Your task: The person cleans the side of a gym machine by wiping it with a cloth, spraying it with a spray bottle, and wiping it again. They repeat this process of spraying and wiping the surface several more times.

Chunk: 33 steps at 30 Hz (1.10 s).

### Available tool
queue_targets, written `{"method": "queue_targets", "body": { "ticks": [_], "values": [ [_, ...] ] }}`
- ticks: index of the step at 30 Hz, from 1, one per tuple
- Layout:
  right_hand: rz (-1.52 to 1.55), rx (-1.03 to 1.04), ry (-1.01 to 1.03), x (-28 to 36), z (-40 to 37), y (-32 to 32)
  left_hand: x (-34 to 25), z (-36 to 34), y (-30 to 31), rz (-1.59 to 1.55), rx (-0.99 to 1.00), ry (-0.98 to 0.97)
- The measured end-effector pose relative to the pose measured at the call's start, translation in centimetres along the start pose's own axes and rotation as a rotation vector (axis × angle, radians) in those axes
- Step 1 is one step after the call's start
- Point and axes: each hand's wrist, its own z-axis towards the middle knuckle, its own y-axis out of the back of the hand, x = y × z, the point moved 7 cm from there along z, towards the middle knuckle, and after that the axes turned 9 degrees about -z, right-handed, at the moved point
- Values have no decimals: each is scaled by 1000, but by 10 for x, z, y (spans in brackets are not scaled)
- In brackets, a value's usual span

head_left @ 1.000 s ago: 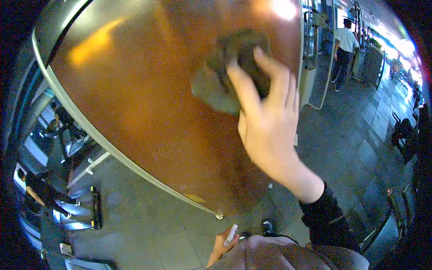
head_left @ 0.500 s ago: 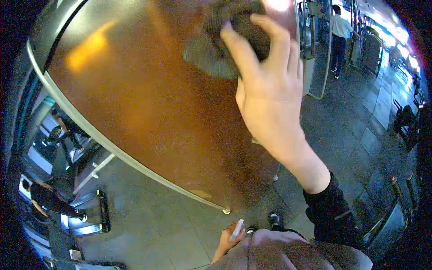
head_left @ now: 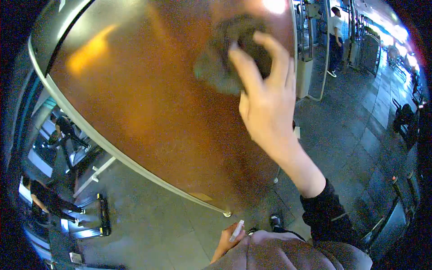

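Observation:
My right hand [head_left: 272, 99] reaches up over a large brown glossy panel [head_left: 135, 121] with a curved metal rim. Its fingers are bent and pressed on a crumpled dark grey cloth [head_left: 218, 63], which lies against the panel and is blurred by motion. Low in the view, close to my body, my left hand [head_left: 226, 240] is closed around a small whitish flat object [head_left: 236, 230]; its exact kind cannot be made out. Faint pale marks show on the panel's lower middle.
Gym machines [head_left: 310, 49] stand behind the panel on the right, with a person in a white top [head_left: 336, 33] beside them. At lower left a person in dark clothes [head_left: 51, 198] is on a treadmill [head_left: 103, 213]. Grey tiled floor [head_left: 346, 135] spreads right.
My right hand and the cloth have shifted down and slightly right across the panel. My left hand stays about where it was. The person in the white top has changed stance.

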Motion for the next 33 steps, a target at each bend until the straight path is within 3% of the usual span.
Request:
{"method": "queue_targets", "body": {
  "ticks": [3,6,9,12,15,16,21,23,24,26,27,30,32,33],
  "values": [
    [83,127,21,-3,-61,3,-22,-2,-1,132,-1,-124],
    [149,318,-142,-42,-116,-5,-11,8,-1,126,6,-299],
    [160,156,-202,-65,-78,-13,56,19,3,-133,0,34],
    [182,-63,-163,-92,-6,-32,51,21,0,-171,30,29],
    [290,-105,-152,-121,29,-47,28,18,-6,146,13,-14],
    [289,-104,-152,-127,23,-47,29,17,-7,112,14,-5],
    [193,98,-265,-137,-76,-56,30,26,-10,215,55,-29],
    [231,200,-398,-134,-140,-54,-28,13,-16,234,30,-258],
    [264,250,-459,-131,-168,-53,-16,19,-16,228,27,-259],
    [293,364,-490,-111,-186,-41,23,29,-15,65,52,-62],
    [292,333,-415,-99,-172,-36,29,31,-17,11,56,4],
    [285,230,-277,-86,-109,-33,-7,20,-19,42,5,-91],
    [213,124,-274,-100,-62,-40,-23,20,-23,176,27,-417],
    [236,69,-242,-111,-41,-45,-13,27,-23,175,17,-421]
  ]
}}
